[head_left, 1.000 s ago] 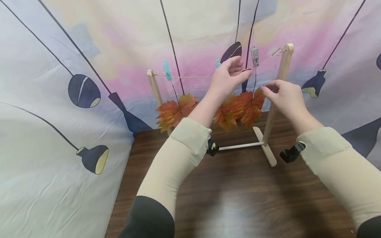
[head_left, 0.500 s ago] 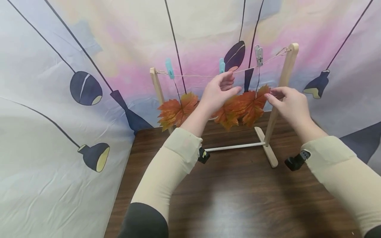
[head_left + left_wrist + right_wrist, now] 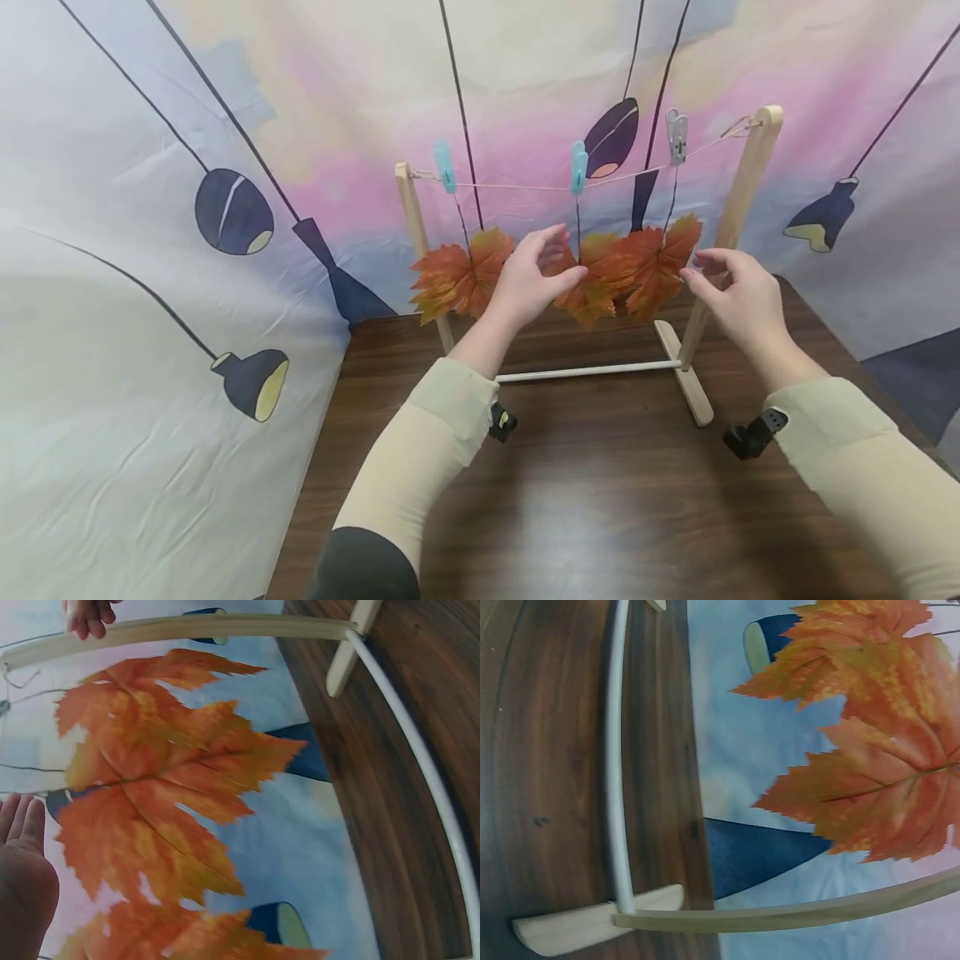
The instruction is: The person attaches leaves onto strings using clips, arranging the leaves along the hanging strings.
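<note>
Three orange maple leaves hang by dark stems from a string line: a left leaf (image 3: pixel 450 279), a middle leaf (image 3: pixel 592 292) and a right leaf (image 3: pixel 656 267). Two light blue clothespins, one on the left (image 3: pixel 445 168) and one mid-line (image 3: pixel 578 168), and a grey clothespin (image 3: pixel 677 137) grip the string. My left hand (image 3: pixel 528 279) is in front of the leaves, fingers apart and holding nothing, covering part of the left and middle ones. Beside the right leaf's edge is my right hand (image 3: pixel 738 296), fingers loosely bent; the left wrist view shows it apart from the leaf (image 3: pixel 165 776).
A wooden stand carries the string between a right post (image 3: pixel 750 175) and a left post (image 3: pixel 412 212). A white rod (image 3: pixel 592 370) joins them low down, above a foot (image 3: pixel 693 387). Behind the brown wooden table (image 3: pixel 600 500) hangs a painted cloth (image 3: pixel 337 108).
My left hand has come down from the string, uncovering the middle clothespin. My right hand has moved lower and away from the right leaf's edge. The head view has shifted slightly.
</note>
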The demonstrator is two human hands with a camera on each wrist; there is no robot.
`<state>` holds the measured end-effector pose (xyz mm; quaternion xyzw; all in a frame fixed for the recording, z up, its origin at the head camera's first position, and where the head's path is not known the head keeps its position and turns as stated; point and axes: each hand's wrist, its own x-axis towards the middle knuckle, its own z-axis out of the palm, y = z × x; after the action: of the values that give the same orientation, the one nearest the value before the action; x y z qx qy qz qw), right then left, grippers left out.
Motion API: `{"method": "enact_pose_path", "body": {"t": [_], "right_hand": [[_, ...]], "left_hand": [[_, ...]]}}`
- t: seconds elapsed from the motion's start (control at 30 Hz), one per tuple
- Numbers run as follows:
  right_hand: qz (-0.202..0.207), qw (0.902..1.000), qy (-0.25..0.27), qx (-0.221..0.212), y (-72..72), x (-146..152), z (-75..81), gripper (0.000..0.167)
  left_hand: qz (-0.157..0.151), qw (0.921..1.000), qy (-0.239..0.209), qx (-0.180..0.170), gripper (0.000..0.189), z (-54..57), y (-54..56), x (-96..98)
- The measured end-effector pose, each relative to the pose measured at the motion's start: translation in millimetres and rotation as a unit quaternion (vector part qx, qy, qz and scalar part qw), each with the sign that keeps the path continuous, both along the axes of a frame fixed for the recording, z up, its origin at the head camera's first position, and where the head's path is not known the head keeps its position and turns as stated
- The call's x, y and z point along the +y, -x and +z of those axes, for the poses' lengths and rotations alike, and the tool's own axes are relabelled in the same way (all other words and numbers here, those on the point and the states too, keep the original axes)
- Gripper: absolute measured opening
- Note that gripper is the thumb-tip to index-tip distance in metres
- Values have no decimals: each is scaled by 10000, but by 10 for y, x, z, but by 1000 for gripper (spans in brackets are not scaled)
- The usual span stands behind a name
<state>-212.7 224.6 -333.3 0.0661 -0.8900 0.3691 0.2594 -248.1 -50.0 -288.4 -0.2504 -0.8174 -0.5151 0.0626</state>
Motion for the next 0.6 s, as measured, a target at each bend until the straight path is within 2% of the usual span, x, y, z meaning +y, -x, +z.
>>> {"method": "enact_pose_path", "body": {"t": [0.2,0.37,0.6], "right_hand": [[-98,9986,478,218,-50,-4,-209,38],[-61,9943,941,488,-56,19,-362,38],[182,9968,677,396,-116,59,-596,45]], "left_hand": [[129,9981,472,374,65,-267,-54,-150],[187,9956,818,428,74,-507,-86,-268],[268,9943,984,297,80,-796,-148,-424]]}}
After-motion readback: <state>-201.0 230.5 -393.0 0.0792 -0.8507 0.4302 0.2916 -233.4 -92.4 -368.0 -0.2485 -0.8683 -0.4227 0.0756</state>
